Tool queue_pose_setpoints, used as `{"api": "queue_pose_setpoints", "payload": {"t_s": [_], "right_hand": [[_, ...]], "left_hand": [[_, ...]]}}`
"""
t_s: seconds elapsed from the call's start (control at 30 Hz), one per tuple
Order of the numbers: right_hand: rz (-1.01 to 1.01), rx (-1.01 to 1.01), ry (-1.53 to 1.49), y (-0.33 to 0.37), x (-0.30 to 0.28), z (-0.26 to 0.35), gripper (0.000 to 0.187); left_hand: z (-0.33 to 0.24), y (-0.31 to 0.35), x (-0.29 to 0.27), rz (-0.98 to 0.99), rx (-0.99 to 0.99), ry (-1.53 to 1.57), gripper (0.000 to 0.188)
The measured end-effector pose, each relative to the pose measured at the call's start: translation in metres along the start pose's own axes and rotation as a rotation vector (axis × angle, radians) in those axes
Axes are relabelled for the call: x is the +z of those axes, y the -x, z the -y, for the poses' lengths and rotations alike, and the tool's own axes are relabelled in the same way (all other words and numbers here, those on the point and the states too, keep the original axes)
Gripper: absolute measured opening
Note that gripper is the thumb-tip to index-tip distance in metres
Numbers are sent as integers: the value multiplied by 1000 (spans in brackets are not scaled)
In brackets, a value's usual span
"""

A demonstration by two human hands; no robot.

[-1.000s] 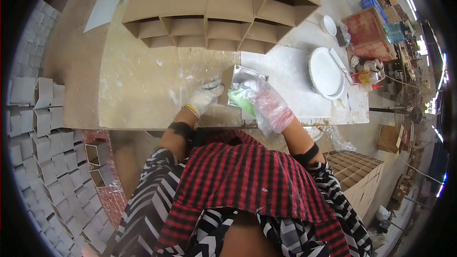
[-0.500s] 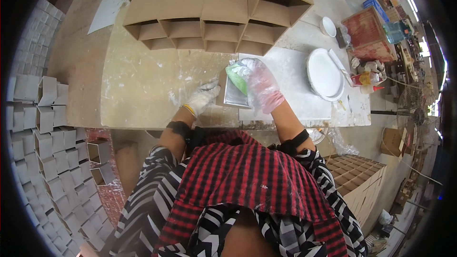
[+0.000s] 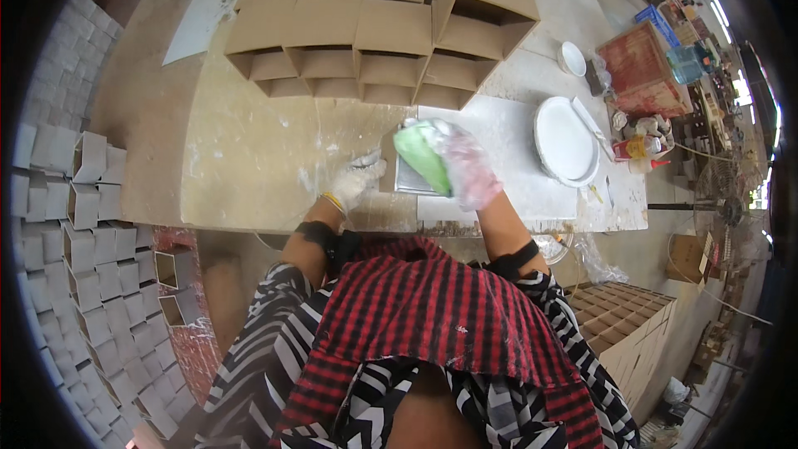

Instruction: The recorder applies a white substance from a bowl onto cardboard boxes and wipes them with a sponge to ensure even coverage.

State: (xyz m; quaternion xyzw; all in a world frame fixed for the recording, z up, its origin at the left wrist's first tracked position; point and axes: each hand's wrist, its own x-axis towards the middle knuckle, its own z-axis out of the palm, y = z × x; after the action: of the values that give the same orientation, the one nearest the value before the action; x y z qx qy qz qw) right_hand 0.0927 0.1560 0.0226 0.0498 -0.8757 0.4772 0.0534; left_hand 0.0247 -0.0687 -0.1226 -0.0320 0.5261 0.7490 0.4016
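My right hand point(image 3: 471, 168), in a clear plastic bag over a pinkish layer, grips a folded green cloth point(image 3: 421, 155). The cloth lies over a small cardboard box point(image 3: 410, 182) with a grey, shiny-looking face and a brown left side. Motion smears the cloth and the bag a little, and together they cover most of that face. On the box's left, my left hand point(image 3: 357, 181) wears a whitish work glove, with its curled fingers against the brown side. The exact hold of its fingertips is hard to see.
Brown cardboard boxes point(image 3: 332, 25) with open fronts stand joined across the table's far side. To the right are a round white tray point(image 3: 565, 143), a flat white tool point(image 3: 590, 126) and a white bowl point(image 3: 572, 58). Pale boxes point(image 3: 104, 241) are stacked at the left.
My right hand has shifted slightly right and nearer, drawing the green cloth over the box's face, and more green shows. My left hand stays beside the box. The whole view has shifted slightly.
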Motion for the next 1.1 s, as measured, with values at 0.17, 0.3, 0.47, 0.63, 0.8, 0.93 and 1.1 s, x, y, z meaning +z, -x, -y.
{"api": "queue_pose_setpoints", "payload": {"t_s": [0.17,0.3,0.47,0.63,0.8,0.93,1.1], "right_hand": [[-197,323,-1388,39,-42,-17,36],[-449,354,-1497,64,-68,-34,37],[-423,465,-462,84,-75,-56,31],[-425,275,-650,58,-76,-76,30],[-88,103,-118,-7,-68,-67,36],[125,-101,722,-32,-62,-45,35],[189,269,462,26,-70,-40,34]], "left_hand": [[-43,16,42,124,71,367,45],[-84,33,90,45,495,-629,43],[-80,35,148,135,638,-1597,49],[-59,30,161,258,704,-1929,50],[-53,42,120,22,995,-1903,55],[-41,44,101,-4,828,-2164,56],[-37,36,99,-247,944,-3122,58]]}}
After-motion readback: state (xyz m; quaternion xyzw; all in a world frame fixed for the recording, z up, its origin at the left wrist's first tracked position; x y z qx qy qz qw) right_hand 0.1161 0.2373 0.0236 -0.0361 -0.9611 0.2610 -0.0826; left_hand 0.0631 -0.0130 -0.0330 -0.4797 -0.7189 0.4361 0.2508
